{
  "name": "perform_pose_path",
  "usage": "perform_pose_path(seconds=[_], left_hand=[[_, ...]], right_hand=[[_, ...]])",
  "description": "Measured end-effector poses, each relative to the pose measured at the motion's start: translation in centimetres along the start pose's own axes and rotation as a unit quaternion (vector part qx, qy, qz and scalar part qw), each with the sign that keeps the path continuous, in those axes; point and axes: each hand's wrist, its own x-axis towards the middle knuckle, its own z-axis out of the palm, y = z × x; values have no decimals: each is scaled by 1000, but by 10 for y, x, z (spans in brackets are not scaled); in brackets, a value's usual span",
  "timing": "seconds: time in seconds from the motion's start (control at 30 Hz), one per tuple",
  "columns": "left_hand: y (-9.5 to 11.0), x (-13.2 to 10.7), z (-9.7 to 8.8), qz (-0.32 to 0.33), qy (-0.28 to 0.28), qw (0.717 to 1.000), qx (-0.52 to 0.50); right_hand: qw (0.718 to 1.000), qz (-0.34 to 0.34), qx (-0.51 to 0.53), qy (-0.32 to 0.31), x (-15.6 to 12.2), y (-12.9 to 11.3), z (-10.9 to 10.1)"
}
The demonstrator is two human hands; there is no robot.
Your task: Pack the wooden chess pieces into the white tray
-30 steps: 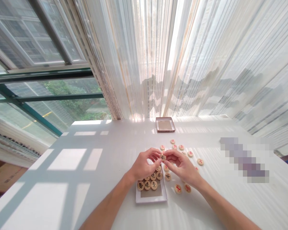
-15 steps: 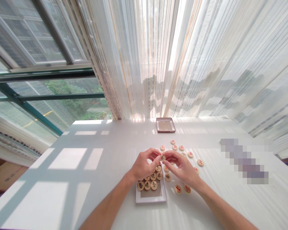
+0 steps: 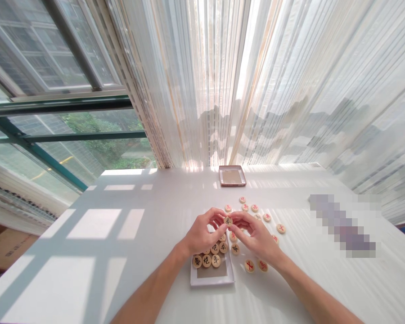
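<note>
Between the fingertips of both hands is one round wooden Chinese chess piece (image 3: 228,221) with a black character, held up facing me. My left hand (image 3: 204,231) pinches its left side, above the far part of an open box (image 3: 212,281). My right hand (image 3: 254,231) grips its right side, over loose pieces on the table. Several black-marked pieces (image 3: 206,261) lie in rows in the box; my left hand hides some of them. Just right of the box lies another black-marked piece (image 3: 235,249).
Red-marked pieces (image 3: 249,266) lie scattered around my right hand on the white table (image 3: 148,270). A shallow box lid (image 3: 232,176) rests near the far edge. A blurred-out object (image 3: 342,227) is at the right. Curtains (image 3: 216,90) hang behind the table, beside a window.
The held chess piece has turned slightly between my fingers, its character now at a different angle. Both hands stay in nearly the same place.
</note>
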Motion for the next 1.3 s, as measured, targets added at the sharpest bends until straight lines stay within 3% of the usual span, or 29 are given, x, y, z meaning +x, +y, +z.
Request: perform_pose_path(seconds=[0.33, 0.83, 1.3], left_hand=[[0, 1, 4, -1, 41, 999, 15], [-2, -2, 1, 14, -3, 1000, 16], [-1, -1, 4, -2, 28, 1000, 3]], right_hand=[[994, -73, -76, -8, -1, 2, 3], [996, -42, -77, 19, -2, 2, -1], [992, -93, -88, -1, -2, -1, 2]])
